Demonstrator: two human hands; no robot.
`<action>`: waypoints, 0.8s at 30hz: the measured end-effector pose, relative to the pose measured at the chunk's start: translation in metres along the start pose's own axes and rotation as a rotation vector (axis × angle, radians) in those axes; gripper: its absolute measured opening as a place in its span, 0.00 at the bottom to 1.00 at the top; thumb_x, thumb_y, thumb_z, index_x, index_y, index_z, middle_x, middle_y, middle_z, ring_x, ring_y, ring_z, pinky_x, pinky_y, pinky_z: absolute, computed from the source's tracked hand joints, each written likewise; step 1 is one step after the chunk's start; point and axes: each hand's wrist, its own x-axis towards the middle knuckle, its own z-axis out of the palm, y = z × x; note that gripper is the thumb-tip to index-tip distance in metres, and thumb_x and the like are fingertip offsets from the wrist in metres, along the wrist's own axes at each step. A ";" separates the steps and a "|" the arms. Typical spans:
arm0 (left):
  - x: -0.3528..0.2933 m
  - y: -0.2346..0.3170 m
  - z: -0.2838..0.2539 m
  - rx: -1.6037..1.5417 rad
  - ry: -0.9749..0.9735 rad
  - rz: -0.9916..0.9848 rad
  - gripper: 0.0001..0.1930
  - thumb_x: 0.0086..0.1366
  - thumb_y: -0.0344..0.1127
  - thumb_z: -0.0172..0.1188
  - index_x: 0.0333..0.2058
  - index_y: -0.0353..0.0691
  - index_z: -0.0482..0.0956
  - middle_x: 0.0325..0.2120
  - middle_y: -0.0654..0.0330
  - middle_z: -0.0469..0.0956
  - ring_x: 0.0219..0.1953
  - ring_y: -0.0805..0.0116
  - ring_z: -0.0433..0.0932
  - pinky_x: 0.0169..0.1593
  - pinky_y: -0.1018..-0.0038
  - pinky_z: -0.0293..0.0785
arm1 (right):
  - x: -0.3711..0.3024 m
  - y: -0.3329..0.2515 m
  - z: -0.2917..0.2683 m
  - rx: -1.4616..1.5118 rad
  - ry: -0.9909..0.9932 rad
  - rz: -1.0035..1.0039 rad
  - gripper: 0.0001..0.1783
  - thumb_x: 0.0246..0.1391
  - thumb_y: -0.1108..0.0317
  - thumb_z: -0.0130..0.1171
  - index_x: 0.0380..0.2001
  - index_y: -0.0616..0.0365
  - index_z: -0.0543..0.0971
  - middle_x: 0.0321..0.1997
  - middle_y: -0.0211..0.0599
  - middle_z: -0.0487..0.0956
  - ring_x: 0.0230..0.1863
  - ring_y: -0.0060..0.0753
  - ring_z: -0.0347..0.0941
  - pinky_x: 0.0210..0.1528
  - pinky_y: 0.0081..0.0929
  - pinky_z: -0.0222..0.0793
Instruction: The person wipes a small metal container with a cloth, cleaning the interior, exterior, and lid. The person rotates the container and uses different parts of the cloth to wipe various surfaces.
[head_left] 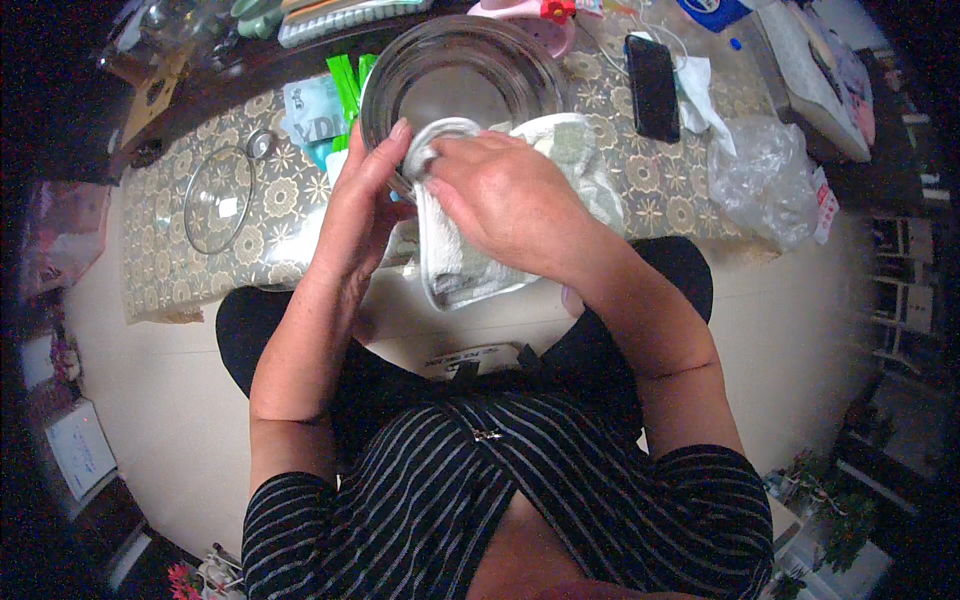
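Note:
A large, round, shiny glass-looking bowl (pixel 470 85) is tipped so that its wide mouth shows. My left hand (pixel 370 185) is closed on the near left side of it, with the thumb near the rim. In my right hand (pixel 505 190) is a white and pale green towel (pixel 470 265), folded over the near rim and pressed against the bowl. The rest of the towel hangs past the table's front edge and spreads to the right, beneath my right wrist. My right fingertips are partly hidden in the cloth.
On the patterned tablecloth (pixel 285 190) a clear round lid (pixel 220 200) lies at left. A pale blue packet (pixel 310 115) sits behind my left hand. Farther right are a black phone (pixel 652 90), a crumpled clear plastic bag (pixel 765 185) and a pink item (pixel 545 30).

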 end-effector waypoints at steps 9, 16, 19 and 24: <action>0.000 -0.013 0.010 0.030 -0.088 0.008 0.36 0.65 0.54 0.58 0.67 0.52 0.55 0.60 0.59 0.64 0.60 0.61 0.64 0.53 0.57 0.70 | 0.002 0.025 0.019 -0.287 0.138 0.055 0.22 0.58 0.63 0.51 0.53 0.63 0.74 0.60 0.44 0.72 0.65 0.40 0.64 0.70 0.48 0.50; 0.003 -0.007 0.003 -0.055 -0.057 -0.053 0.34 0.65 0.55 0.58 0.65 0.52 0.57 0.58 0.60 0.65 0.58 0.62 0.67 0.50 0.62 0.72 | 0.002 0.016 -0.019 -0.093 0.286 -0.012 0.16 0.57 0.66 0.53 0.46 0.62 0.76 0.47 0.47 0.78 0.51 0.46 0.74 0.63 0.46 0.61; 0.007 -0.006 -0.004 -0.072 -0.039 -0.076 0.33 0.65 0.55 0.57 0.63 0.52 0.59 0.57 0.61 0.66 0.57 0.65 0.66 0.53 0.60 0.69 | -0.010 0.004 -0.033 0.090 -0.162 0.160 0.14 0.58 0.65 0.51 0.43 0.62 0.77 0.44 0.47 0.79 0.49 0.47 0.75 0.63 0.47 0.62; 0.005 -0.008 -0.003 -0.089 -0.051 -0.037 0.32 0.66 0.50 0.57 0.64 0.48 0.58 0.58 0.60 0.66 0.60 0.65 0.64 0.62 0.62 0.59 | -0.003 0.009 -0.005 0.067 -0.086 -0.062 0.15 0.57 0.64 0.51 0.43 0.62 0.77 0.49 0.48 0.78 0.56 0.46 0.71 0.65 0.48 0.59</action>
